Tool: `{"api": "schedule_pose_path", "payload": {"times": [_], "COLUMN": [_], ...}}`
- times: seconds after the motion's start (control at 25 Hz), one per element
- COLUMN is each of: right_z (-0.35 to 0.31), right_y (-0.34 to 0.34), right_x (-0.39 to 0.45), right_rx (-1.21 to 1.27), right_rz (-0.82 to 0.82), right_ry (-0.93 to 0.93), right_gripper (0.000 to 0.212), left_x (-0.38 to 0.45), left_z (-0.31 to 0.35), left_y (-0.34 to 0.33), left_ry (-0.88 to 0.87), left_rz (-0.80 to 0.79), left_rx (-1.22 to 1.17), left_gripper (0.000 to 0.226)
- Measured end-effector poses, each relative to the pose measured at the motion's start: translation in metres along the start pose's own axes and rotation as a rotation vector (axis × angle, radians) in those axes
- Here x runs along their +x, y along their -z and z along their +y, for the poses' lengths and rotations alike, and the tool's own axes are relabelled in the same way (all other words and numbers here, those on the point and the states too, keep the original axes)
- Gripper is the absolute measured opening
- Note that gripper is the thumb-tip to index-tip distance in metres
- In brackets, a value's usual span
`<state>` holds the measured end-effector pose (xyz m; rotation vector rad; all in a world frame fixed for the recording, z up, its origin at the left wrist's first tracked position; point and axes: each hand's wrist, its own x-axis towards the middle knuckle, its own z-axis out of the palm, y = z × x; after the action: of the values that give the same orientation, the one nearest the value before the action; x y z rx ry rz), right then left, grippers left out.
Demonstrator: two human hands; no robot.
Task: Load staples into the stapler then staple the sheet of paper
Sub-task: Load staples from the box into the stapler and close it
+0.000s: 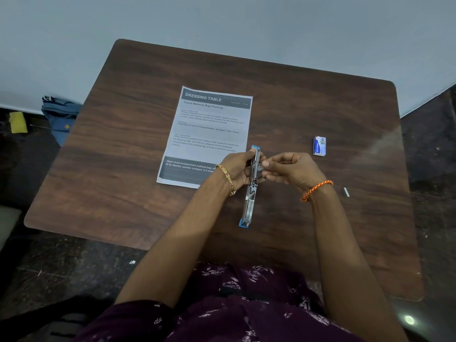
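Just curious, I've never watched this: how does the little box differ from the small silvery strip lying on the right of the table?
The staple box is blue and white, printed and blocky; the loose strip is plain, pale, thin and narrow. The box lies farther from the person, the strip nearer and more to the right. Both lie on the table, untouched by either hand.

stapler (251, 191): blue-tipped, metal, swung fully open, lying lengthwise at table centre | sheet of paper (207, 134): printed, headed "DRESSING TABLE", lying flat at 11 o'clock of stapler | staple box (319, 145): small, blue-white, sitting at 2 o'clock, well apart | staple strip (346, 192): lying at 3 o'clock.
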<state>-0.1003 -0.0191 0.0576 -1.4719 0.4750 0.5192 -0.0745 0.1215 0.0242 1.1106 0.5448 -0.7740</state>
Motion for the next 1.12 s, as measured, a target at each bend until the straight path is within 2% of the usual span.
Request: {"api": "schedule_pose_path", "payload": {"times": [0.16, 0.44, 0.76, 1.0, 1.12], "right_z": [-0.007, -0.016, -0.023, -0.023, -0.020], "right_y": [-0.005, -0.010, -0.013, -0.015, -0.018], "right_x": [0.002, 0.007, 0.009, 0.011, 0.009], "right_rx": [-0.221, -0.414, -0.453, -0.490, -0.473], "right_rz": [-0.010, 0.008, 0.020, 0.033, 0.074], "right_ry": [-0.013, -0.051, -0.113, -0.122, -0.064], "right_gripper": [0.015, 0.026, 0.017, 0.021, 0.025], "left_x": [-0.001, -0.002, -0.001, 0.000, 0.000], "left_z": [-0.001, -0.003, -0.003, -0.003, -0.002], "left_y": [-0.001, -0.003, -0.002, -0.003, -0.003], "left_ry": [-0.004, -0.006, -0.012, -0.004, 0.007], "left_rz": [0.007, 0.008, 0.007, 0.015, -0.007], "left_rx": [0.037, 0.066, 0.093, 0.112, 0.088], "left_gripper": [0.026, 0.024, 0.023, 0.025, 0.028]}}
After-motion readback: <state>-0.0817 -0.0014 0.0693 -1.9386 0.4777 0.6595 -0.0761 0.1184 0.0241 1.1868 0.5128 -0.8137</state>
